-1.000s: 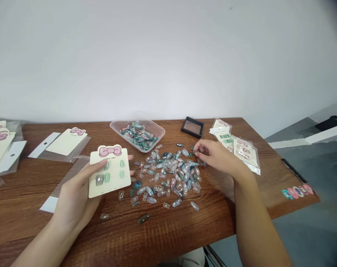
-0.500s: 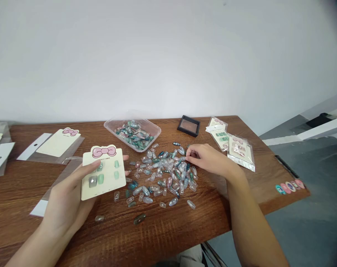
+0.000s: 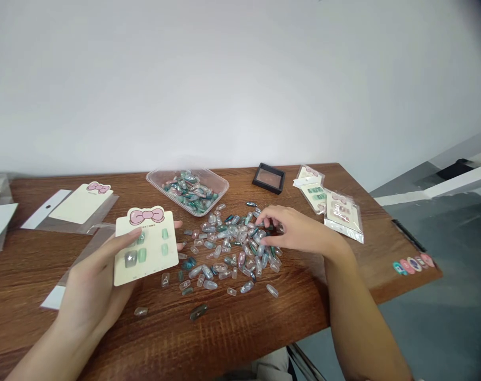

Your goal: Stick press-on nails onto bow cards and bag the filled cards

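Observation:
My left hand grips a cream nail display card with a pink bow at its top, the thumb lying across its front. Several green press-on nails and a grey one with a star are on the card; the thumb partly covers one of them. Over the right side of a loose pile of press-on nails is my right hand, its thumb and fingers apart among the nails. No nail shows in its grasp. The pile mixes clear, blue, teal and pinkish nails, some with small hearts or stars.
Behind the pile stands a clear plastic tub of more nails, beside a small black frame. Bagged cards lie at the right, blank bow cards at the left. A black pen lies by round stickers at the table's right edge.
My right hand has shifted slightly left over the pile, and its thumb and fingers have spread apart. My left hand still holds the card in nearly the same place.

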Demonstrator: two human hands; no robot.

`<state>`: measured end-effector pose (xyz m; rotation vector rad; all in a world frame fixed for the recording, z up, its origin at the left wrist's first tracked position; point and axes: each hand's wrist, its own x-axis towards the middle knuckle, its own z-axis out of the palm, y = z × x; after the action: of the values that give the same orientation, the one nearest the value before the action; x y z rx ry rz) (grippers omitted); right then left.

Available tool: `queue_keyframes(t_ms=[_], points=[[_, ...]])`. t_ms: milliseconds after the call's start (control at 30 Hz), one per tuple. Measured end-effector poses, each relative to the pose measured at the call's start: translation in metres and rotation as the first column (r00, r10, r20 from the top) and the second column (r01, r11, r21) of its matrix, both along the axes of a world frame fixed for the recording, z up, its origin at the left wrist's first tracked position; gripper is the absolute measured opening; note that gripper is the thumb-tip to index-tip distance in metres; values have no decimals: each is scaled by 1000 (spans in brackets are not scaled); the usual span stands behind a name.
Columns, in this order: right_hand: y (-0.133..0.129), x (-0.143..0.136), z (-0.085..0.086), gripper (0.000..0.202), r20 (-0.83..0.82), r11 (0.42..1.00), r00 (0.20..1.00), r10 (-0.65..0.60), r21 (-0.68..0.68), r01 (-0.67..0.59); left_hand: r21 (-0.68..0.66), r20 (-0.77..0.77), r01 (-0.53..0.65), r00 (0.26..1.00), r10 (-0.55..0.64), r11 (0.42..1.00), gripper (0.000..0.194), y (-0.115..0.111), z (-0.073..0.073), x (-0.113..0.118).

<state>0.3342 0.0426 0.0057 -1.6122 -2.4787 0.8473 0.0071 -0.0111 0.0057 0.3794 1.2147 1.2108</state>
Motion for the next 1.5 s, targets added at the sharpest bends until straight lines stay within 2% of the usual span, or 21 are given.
queue_keyframes(t_ms=[100, 300, 633, 767, 933, 1067, 1233, 1500], points=[[0, -5, -3, 31, 7, 999, 1000, 31, 8, -31, 20, -14, 6, 1000, -5, 1000, 27, 0, 1, 1], [3, -12, -6, 7, 29, 994, 998, 55, 92, -57, -3, -13, -6, 1000, 6, 1000, 33, 1, -1, 2], [2, -8, -9, 12, 55, 966, 998, -23, 259, 8, -8, 9, -12, 1000, 13, 1000, 38, 2, -2, 1], [1, -17, -13, 22, 40, 938, 999, 30, 343, -42, 4, -18, -2, 1000, 2, 1000, 44, 2, 3, 4], [3, -29, -20, 23, 67, 921, 995, 74, 379, -94, -17, -2, 19, 1000, -19, 1000, 53, 0, 12, 7], [5, -30, -23, 17, 84, 922, 994, 65, 376, -92, -19, 14, 26, 1000, -26, 999, 62, 0, 8, 4], [5, -28, -24, 11, 73, 924, 996, 43, 377, -67, -6, 30, 15, 999, -15, 1000, 61, 1, 2, 1], [5, -30, -19, 7, 5, 927, 1000, 26, 373, -26, -14, 28, 26, 999, -25, 1000, 60, 0, 10, 6]])
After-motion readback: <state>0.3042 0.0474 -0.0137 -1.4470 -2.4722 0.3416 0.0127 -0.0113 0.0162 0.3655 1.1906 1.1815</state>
